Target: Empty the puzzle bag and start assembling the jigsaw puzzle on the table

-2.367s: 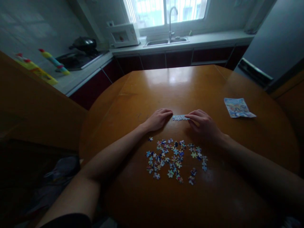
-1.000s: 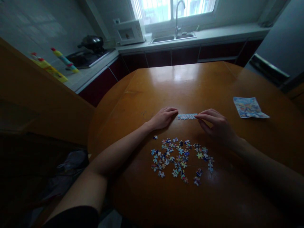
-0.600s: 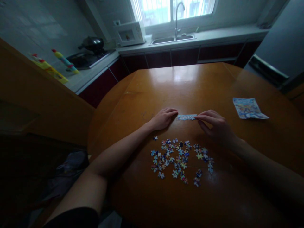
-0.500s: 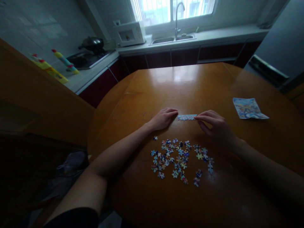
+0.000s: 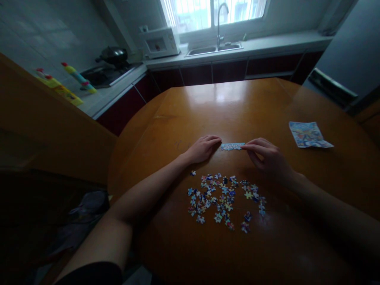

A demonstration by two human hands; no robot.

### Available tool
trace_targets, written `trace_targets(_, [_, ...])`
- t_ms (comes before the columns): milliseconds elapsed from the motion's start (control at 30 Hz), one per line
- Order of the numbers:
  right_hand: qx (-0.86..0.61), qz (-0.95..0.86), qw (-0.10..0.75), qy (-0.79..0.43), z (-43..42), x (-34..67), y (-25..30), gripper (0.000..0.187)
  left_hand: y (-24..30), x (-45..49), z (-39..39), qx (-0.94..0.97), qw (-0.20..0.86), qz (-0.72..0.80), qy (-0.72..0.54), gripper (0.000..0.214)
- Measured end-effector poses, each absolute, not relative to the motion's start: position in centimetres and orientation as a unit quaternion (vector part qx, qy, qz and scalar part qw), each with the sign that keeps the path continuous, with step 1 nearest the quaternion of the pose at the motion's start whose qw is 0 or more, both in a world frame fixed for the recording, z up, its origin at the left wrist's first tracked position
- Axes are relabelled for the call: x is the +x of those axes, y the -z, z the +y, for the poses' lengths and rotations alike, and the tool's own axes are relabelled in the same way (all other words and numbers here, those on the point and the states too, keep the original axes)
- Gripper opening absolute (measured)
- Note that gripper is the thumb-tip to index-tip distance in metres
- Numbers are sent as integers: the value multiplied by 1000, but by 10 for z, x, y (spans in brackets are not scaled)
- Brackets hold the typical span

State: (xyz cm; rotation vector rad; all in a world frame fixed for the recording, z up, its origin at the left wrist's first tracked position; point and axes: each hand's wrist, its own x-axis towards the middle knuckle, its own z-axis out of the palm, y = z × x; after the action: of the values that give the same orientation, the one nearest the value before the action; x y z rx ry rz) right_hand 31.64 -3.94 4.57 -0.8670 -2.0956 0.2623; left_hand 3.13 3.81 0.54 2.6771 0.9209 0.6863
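A short strip of joined jigsaw puzzle pieces (image 5: 232, 146), pale blue with a straight upper edge, lies on the wooden table between my hands. The fingers of my left hand (image 5: 204, 149) are pressed together, their tips against its left end; that thumb is hidden. At the other end, my right hand (image 5: 263, 153) pinches the strip between thumb and fingers. Nearer to me, many loose puzzle pieces (image 5: 225, 190) are scattered over the table. One single piece (image 5: 193, 173) sits apart at their upper left.
A creased picture sheet (image 5: 308, 134) lies on the right of the round-ended table (image 5: 184, 111). Beyond stand a counter with a sink (image 5: 202, 50), a microwave (image 5: 160, 42) and a stove with a wok (image 5: 113, 55). Bottles (image 5: 75, 75) stand on the left counter.
The whole view has shifted very slightly. Both hands stay at the strip's two ends, and the loose pieces lie as before.
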Motion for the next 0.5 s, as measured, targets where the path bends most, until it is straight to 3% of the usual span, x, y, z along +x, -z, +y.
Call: trace_targets(500, [-341, -840, 411, -99, -39, 317, -44, 24, -3, 31, 39, 913, 111, 315, -234, 33])
